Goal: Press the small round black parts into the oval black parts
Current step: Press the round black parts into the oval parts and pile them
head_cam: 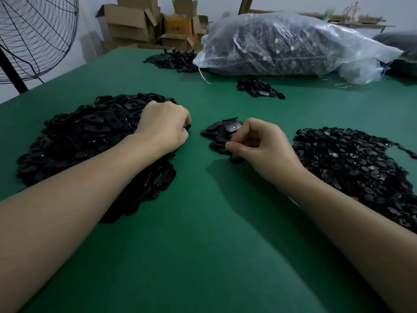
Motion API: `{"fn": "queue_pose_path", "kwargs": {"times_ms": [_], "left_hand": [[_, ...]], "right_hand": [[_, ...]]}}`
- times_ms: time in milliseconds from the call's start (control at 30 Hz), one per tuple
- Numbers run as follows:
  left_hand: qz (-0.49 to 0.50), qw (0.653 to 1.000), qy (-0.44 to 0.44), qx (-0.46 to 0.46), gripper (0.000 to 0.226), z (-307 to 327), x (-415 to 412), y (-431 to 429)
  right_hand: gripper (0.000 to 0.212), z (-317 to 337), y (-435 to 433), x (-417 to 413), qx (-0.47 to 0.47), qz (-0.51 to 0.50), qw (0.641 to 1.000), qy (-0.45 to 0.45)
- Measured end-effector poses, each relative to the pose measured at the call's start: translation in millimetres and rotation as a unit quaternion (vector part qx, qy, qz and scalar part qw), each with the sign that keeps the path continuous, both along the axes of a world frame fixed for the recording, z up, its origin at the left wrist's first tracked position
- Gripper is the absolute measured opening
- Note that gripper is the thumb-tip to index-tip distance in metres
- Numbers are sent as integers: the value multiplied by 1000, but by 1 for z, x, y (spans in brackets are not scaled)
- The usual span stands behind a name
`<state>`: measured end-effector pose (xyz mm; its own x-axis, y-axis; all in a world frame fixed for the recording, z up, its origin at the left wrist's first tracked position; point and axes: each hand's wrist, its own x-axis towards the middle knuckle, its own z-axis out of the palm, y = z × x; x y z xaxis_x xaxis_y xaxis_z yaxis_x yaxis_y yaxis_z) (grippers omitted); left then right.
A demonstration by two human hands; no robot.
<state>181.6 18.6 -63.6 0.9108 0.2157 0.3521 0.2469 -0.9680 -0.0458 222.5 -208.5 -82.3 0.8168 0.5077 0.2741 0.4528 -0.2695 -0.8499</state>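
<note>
On the green table (203,233), between two black heaps, I am at the picking step.

My left hand (164,123) rests on the heap of oval parts (79,136) and pinches one oval part (187,126) at its near edge. My right hand (259,141) is curled over the small middle pile (217,132), thumb against forefinger; if it holds a round part, I cannot tell. The heap of small round parts (352,159) lies at the right. Next, I think, both pieces must meet and be pressed.

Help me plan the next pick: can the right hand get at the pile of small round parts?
Probably yes: the pile of small round parts lies right beside the right hand on the green table, nothing between them.
</note>
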Motion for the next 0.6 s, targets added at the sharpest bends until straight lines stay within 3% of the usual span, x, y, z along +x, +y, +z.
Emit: {"fn": "queue_pose_path", "kwargs": {"times_ms": [167, 267, 400, 600], "left_hand": [[-6, 1000, 0, 0, 24, 2, 0, 0], [-25, 998, -65, -12, 23, 2, -6, -4], [-40, 979, -156, -128, 18, 7, -22, -14], [-63, 963, -100, -243, 15, 5, -48, -26]], "right_hand": [[20, -4, -4, 3, 16, 20, 999, 35], [17, -3, -5, 3, 13, 27, 998, 52], [14, -1, -5, 0, 24, 50, 995, 89], [19, 8, -5, -7, 68, 67, 983, 156]]}}
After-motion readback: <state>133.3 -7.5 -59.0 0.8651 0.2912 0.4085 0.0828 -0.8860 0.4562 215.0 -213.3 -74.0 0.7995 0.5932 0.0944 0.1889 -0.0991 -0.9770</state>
